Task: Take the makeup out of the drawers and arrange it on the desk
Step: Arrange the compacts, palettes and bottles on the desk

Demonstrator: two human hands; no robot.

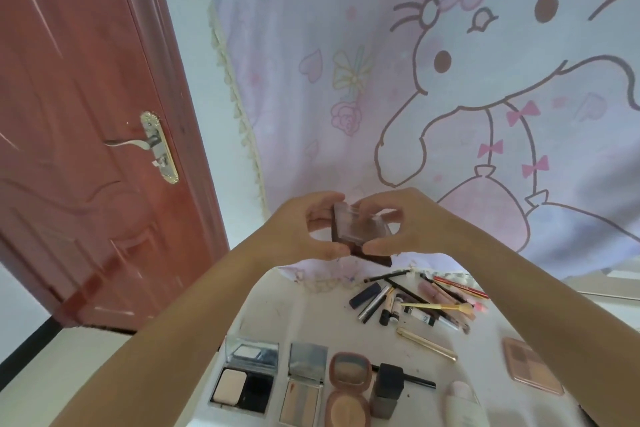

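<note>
I hold a small brown palette with a clear lid (360, 230) up in the air above the white desk (294, 308). My left hand (311, 229) grips its left side and my right hand (391, 225) pinches its right side. On the desk below lie an open powder compact (246, 374), an open mirrored palette (304, 381), an open round pink compact (349, 388), a dark square bottle (388, 388), a pale tube (464, 402) and a pink eyeshadow palette (530, 371). A heap of pencils, brushes and small tubes (422, 302) sits further back.
A gold stick (426, 343) lies between the heap and the front row. A cartoon-print cloth (415, 97) hangs behind the desk, its hem on the desk's back edge. A red-brown door (86, 132) with a metal handle stands at the left.
</note>
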